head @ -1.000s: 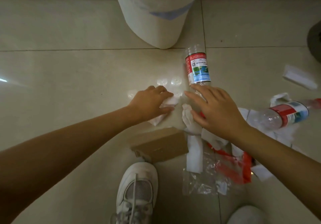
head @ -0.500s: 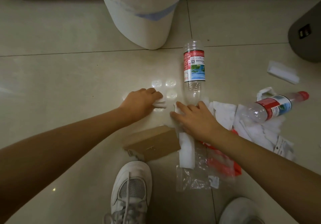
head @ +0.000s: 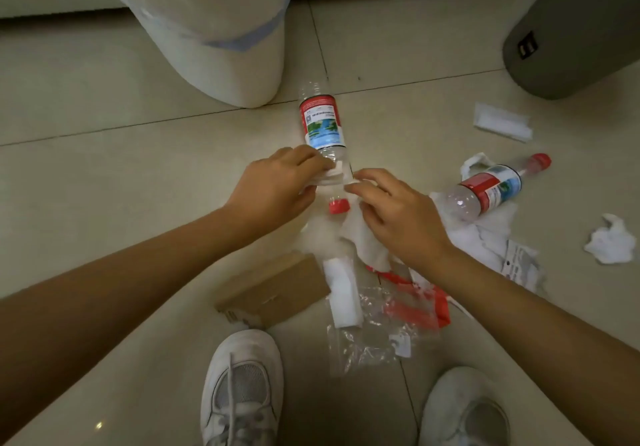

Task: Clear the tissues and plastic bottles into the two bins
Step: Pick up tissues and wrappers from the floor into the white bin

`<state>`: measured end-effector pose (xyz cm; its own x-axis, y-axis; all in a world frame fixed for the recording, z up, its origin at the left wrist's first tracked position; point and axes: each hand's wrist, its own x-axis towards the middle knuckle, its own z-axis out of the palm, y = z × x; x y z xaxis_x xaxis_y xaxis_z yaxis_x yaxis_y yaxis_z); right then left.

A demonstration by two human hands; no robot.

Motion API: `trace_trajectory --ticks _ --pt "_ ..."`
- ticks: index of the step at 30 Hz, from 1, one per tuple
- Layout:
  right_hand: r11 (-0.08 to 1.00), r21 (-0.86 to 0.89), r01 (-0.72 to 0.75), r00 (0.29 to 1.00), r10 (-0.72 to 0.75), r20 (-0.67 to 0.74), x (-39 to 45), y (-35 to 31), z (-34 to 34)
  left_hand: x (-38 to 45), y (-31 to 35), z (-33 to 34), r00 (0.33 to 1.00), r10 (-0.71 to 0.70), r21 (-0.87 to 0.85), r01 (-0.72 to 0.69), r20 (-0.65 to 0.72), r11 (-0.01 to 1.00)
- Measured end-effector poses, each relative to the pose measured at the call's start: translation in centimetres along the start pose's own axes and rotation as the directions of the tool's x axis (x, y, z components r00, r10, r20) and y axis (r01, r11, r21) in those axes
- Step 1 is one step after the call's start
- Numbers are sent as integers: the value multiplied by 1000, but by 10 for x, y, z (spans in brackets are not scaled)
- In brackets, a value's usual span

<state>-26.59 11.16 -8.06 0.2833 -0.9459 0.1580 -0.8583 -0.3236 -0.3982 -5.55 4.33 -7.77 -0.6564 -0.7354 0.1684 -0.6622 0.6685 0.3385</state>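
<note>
A clear plastic bottle (head: 323, 125) with a red and blue label lies on the floor, red cap towards me. My left hand (head: 277, 186) is closed on a white tissue (head: 330, 175) that rests against the bottle's neck. My right hand (head: 398, 218) pinches another white tissue (head: 367, 243) beside the cap. A second bottle (head: 488, 191) lies to the right on a heap of tissues (head: 485, 241). A crumpled tissue (head: 611, 243) lies far right, a folded one (head: 502, 125) further back. A white bin (head: 221, 30) stands behind the bottle, a grey bin (head: 575, 26) at the back right.
A brown cardboard box (head: 277, 289) lies in front of my hands. Beside it lie a white folded tissue pack (head: 343, 293) and a clear plastic wrapper with red print (head: 398, 317). My two white shoes (head: 242, 390) stand at the bottom edge.
Both hands have lifted tissues off the floor and come together at the near bottle's neck. The view has shifted, bringing the grey bin and the far-right tissue into sight.
</note>
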Motion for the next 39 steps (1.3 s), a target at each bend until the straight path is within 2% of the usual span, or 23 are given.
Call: trace_trajectory --ticks 2,6,9,11,12,14,19,27,30,34,39 --pt "991 36 -127 992 127 3 -5 14 -5 10 8 1 999 44 2 -44 2 999" --pt "936 110 -333 940 320 120 -12 31 -3 18 18 9 994 111 -6 -111 9 994" --pt "923 -59 -381 870 379 314 -13 33 2 15 18 12 993 122 0 -122 10 993" --pt "902 -143 -408 770 424 477 -14 31 5 11 14 13 994 108 -5 -108 5 994" --pt "897 -170 -409 729 433 530 -16 30 7 8 12 13 995 104 -7 -104 10 995" --pt "907 -234 -350 703 419 574 -19 27 12 3 8 14 995 101 -4 -101 23 995" --pt "920 -363 -149 810 324 490 -21 20 27 -5 3 13 996 84 9 -84 20 996" --pt "901 -432 30 859 198 472 -17 10 20 -7 3 2 996 88 74 -89 13 993" --pt "908 -413 70 928 93 361 -7 8 1 -6 0 -5 997 75 100 -74 -4 992" --pt "907 -403 121 976 -36 213 19 3 -37 -3 -5 -22 994 106 163 -98 -41 982" --pt "912 -382 148 983 -176 -40 66 -15 -77 10 -18 -60 982 41 200 -4 -184 980"
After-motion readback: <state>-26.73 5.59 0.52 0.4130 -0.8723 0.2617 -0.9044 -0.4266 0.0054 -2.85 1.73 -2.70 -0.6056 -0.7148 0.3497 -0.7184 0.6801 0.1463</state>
